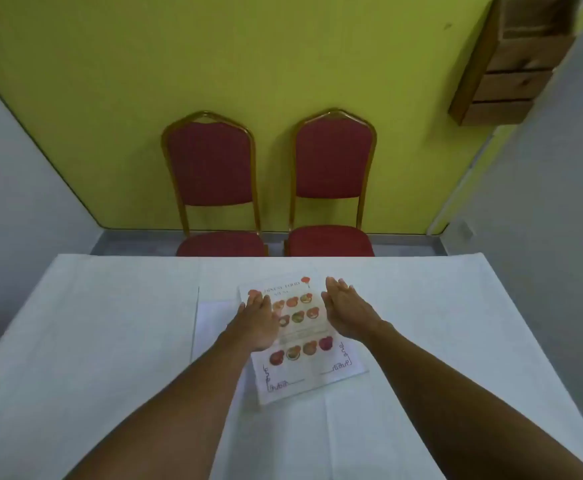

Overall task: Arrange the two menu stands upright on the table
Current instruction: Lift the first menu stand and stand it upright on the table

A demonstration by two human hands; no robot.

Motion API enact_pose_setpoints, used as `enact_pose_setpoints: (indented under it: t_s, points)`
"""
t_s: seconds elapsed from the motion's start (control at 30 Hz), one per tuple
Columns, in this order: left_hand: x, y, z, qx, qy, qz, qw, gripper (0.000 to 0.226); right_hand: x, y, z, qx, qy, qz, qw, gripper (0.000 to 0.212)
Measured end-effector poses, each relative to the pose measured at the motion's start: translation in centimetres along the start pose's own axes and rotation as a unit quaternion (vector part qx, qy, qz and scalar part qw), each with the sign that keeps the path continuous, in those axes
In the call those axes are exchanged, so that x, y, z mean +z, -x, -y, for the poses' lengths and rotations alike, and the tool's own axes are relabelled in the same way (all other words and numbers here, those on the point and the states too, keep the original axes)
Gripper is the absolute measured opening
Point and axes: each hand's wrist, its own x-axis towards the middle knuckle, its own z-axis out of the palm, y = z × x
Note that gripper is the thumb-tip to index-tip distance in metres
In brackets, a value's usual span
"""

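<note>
A grey wall [13, 188] is filling the far left, meeting the yellow-green back wall [234, 57] along a slanting edge. In front of that wall two red padded chairs with gold frames are standing side by side behind the table, the left chair [214, 168] and the right chair [333, 161], both facing the person.

The table [92, 341] is lying under a white cloth, creased in faint squares. On its middle, left of centre, a plain pale sheet or stand [214, 327] is lying flat, its surface blank from here; whether it is the second menu stand is hard to tell. Overlapping its right part, the printed menu stand [304, 362] is lying flat too, turned slightly askew, showing rows of pictured dishes, a red heading and curly corner ornaments.

The left hand [257, 320] is reaching over the menu's upper left part, palm down, fingers stretched out and loose, gripping nothing; its fingertips are resting on or just above the print, and which of the two cannot be told. The right hand [345, 310] is hovering at the menu's upper right edge, turned on its side with the palm facing inward, fingers straight and together, likewise closed on nothing.

At the upper right a wooden slatted shelf [511, 71] is hanging on the wall, beside another grey wall [560, 202]
</note>
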Motion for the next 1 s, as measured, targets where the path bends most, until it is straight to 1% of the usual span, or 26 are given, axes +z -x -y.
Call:
enact_pose_setpoints:
  t_s: [0.07, 0.13, 0.23, 0.33, 0.4, 0.47, 0.53, 0.57, 0.67, 0.77, 0.83, 0.9, 0.93, 1.0]
  points:
    - [1.3, 0.5, 0.0, -0.005, -0.025, 0.020, 0.999, 0.056, 1.0, 0.5, -0.6, 0.017, -0.001, 0.018, 1.000, 0.057]
    - [2.9, 1.0, 0.4, -0.024, -0.039, 0.029, 0.999, 0.059, 2.3, 1.2, -1.2, 0.035, 0.012, 0.043, 0.998, 0.061]
    - [4.2, 1.2, 0.5, -0.087, 0.011, 0.018, 0.996, 0.072, 4.0, 1.7, -1.8, 0.067, 0.008, 0.050, 0.996, 0.072]
    - [4.9, 1.3, 0.5, -0.125, 0.074, 0.015, 0.989, 0.081, 4.8, 2.0, -2.0, 0.086, -0.045, 0.035, 0.995, 0.077]
    - [5.3, 1.2, 0.4, -0.133, 0.135, 0.013, 0.982, 0.083, 5.0, 2.1, -1.9, 0.086, -0.082, 0.015, 0.993, 0.075]
    - [5.4, 0.9, 0.5, -0.126, 0.194, -0.001, 0.973, 0.080, 5.1, 2.0, -1.8, 0.087, -0.132, -0.004, 0.987, 0.066]
    - [5.1, 0.8, 0.5, -0.115, 0.229, -0.029, 0.966, 0.076, 5.1, 2.1, -1.8, 0.092, -0.171, -0.019, 0.981, 0.057]
    - [4.9, 0.7, 0.4, -0.116, 0.235, -0.043, 0.964, 0.076, 5.0, 2.2, -1.8, 0.098, -0.188, -0.027, 0.977, 0.056]
    - [4.0, 0.4, 0.1, -0.140, 0.236, -0.075, 0.959, 0.087, 4.7, 2.3, -1.8, 0.117, -0.249, -0.069, 0.959, 0.061]
    - [2.6, -0.3, -0.5, -0.150, 0.265, -0.101, 0.947, 0.099, 3.9, 2.0, -1.7, 0.132, -0.285, -0.145, 0.938, 0.048]
    - [1.2, -1.0, -1.1, -0.132, 0.287, -0.128, 0.940, 0.098, 2.9, 1.6, -1.8, 0.151, -0.299, -0.200, 0.921, 0.045]
    - [-0.5, -1.8, -1.9, -0.125, 0.314, -0.148, 0.930, 0.098, 1.4, 0.9, -1.9, 0.166, -0.328, -0.238, 0.899, 0.049]
    - [-1.4, -2.3, -2.4, -0.122, 0.329, -0.153, 0.924, 0.100, 0.5, 0.5, -1.9, 0.165, -0.338, -0.257, 0.890, 0.048]
    - [-3.1, -3.3, -3.4, -0.094, 0.350, -0.166, 0.917, 0.098, -1.4, -0.5, -1.7, 0.142, -0.346, -0.290, 0.881, 0.039]
